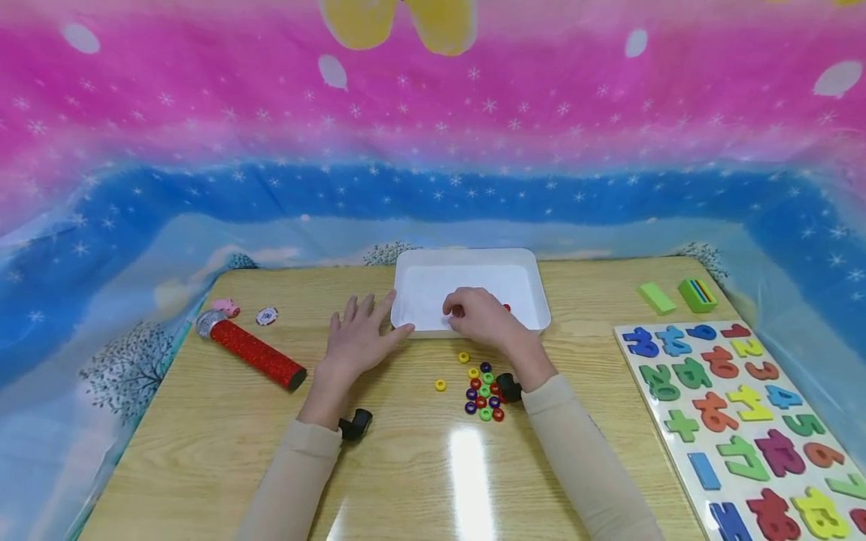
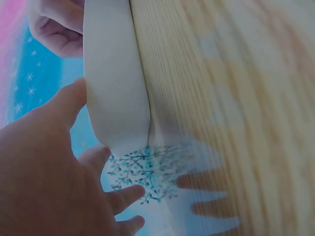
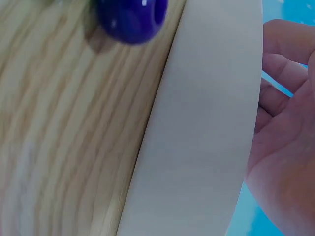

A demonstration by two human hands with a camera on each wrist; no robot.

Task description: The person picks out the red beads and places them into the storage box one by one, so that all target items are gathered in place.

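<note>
A white tray (image 1: 467,258) stands at the table's far edge. My left hand (image 1: 361,336) spreads its fingers at the tray's near left corner; in the left wrist view its thumb (image 2: 76,96) rests at the rim and the index fingertip (image 2: 101,155) at the corner. My right hand (image 1: 483,315) reaches over the tray's near wall, fingers curled inward; I cannot tell whether a bead is between the fingertips. Part of a red bead (image 1: 507,307) shows in the tray behind that hand. Small ring beads in yellow (image 1: 463,357), purple (image 1: 470,407), green (image 1: 485,414) and red (image 1: 498,414) lie in front.
On the left lie a red glitter microphone (image 1: 253,351), a pink pig figure (image 1: 226,306) and a poker chip (image 1: 267,315). A number puzzle board (image 1: 676,443) covers the right side, with green blocks (image 1: 656,298) behind it. A patterned cloth (image 1: 433,195) hangs around the table.
</note>
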